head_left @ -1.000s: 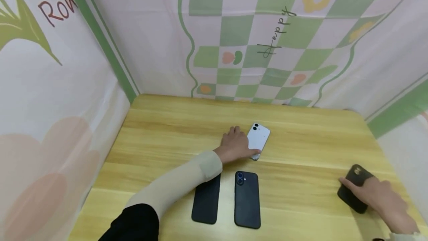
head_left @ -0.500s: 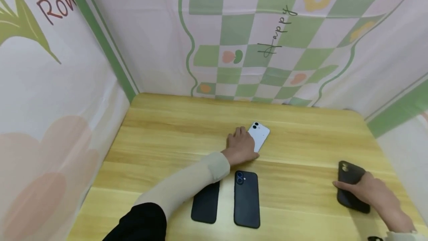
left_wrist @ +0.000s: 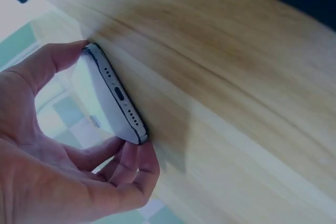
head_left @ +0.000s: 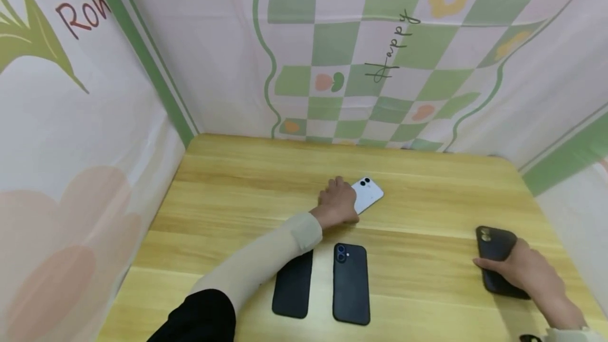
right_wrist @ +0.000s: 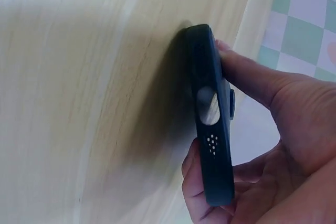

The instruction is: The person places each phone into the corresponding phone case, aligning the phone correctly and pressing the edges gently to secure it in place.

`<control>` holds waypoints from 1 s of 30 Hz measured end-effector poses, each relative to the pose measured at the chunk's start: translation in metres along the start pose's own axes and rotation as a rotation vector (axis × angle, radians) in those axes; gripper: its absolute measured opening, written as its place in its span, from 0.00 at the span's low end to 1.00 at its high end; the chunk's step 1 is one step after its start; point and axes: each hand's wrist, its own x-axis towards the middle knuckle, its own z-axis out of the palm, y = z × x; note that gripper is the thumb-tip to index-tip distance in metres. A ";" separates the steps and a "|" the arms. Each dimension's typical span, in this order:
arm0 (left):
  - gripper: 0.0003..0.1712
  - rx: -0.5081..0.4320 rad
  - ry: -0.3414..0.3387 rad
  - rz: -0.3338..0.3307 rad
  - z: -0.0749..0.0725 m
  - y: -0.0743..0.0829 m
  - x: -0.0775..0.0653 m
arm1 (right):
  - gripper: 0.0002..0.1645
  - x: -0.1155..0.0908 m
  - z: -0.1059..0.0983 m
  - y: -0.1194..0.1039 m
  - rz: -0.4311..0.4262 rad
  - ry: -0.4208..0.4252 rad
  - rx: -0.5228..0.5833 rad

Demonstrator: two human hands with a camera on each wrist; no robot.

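Observation:
My left hand (head_left: pixel 336 203) grips a white phone (head_left: pixel 368 194), back up, at mid-table. In the left wrist view, thumb and fingers (left_wrist: pixel 142 177) pinch the white phone's long edges, with its charging-port end facing the camera. Over at the right, my right hand (head_left: pixel 534 268) holds a black phone case (head_left: pixel 496 252) by its sides, a little above the table. The right wrist view shows the black phone case (right_wrist: pixel 212 166) end-on, with a round cutout and small holes. Table colour shows through its camera opening in the head view.
A black phone (head_left: pixel 351 289) with blue camera lenses lies back up near the front. Left of it is a flat dark phone-shaped slab (head_left: pixel 292 289), its top end hidden by my left sleeve (head_left: pixel 266 252). Patterned cloth (head_left: pixel 228 67) walls the wooden table (head_left: pixel 223 173) at back and sides.
The white phone has turned clockwise in my left hand, and the thumb has drawn in from its lower end. The black case has turned counterclockwise, its camera end shifting left.

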 end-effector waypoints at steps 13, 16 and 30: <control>0.46 -0.087 -0.158 -0.063 -0.009 -0.010 0.004 | 0.65 -0.006 -0.013 -0.002 -0.114 0.020 -0.031; 0.43 -0.117 -0.179 -0.062 -0.010 -0.011 0.004 | 0.64 -0.007 -0.016 -0.002 -0.132 0.030 -0.039; 0.24 -0.339 -0.137 -0.014 -0.013 -0.015 0.002 | 0.58 -0.006 -0.017 -0.003 -0.100 0.031 -0.021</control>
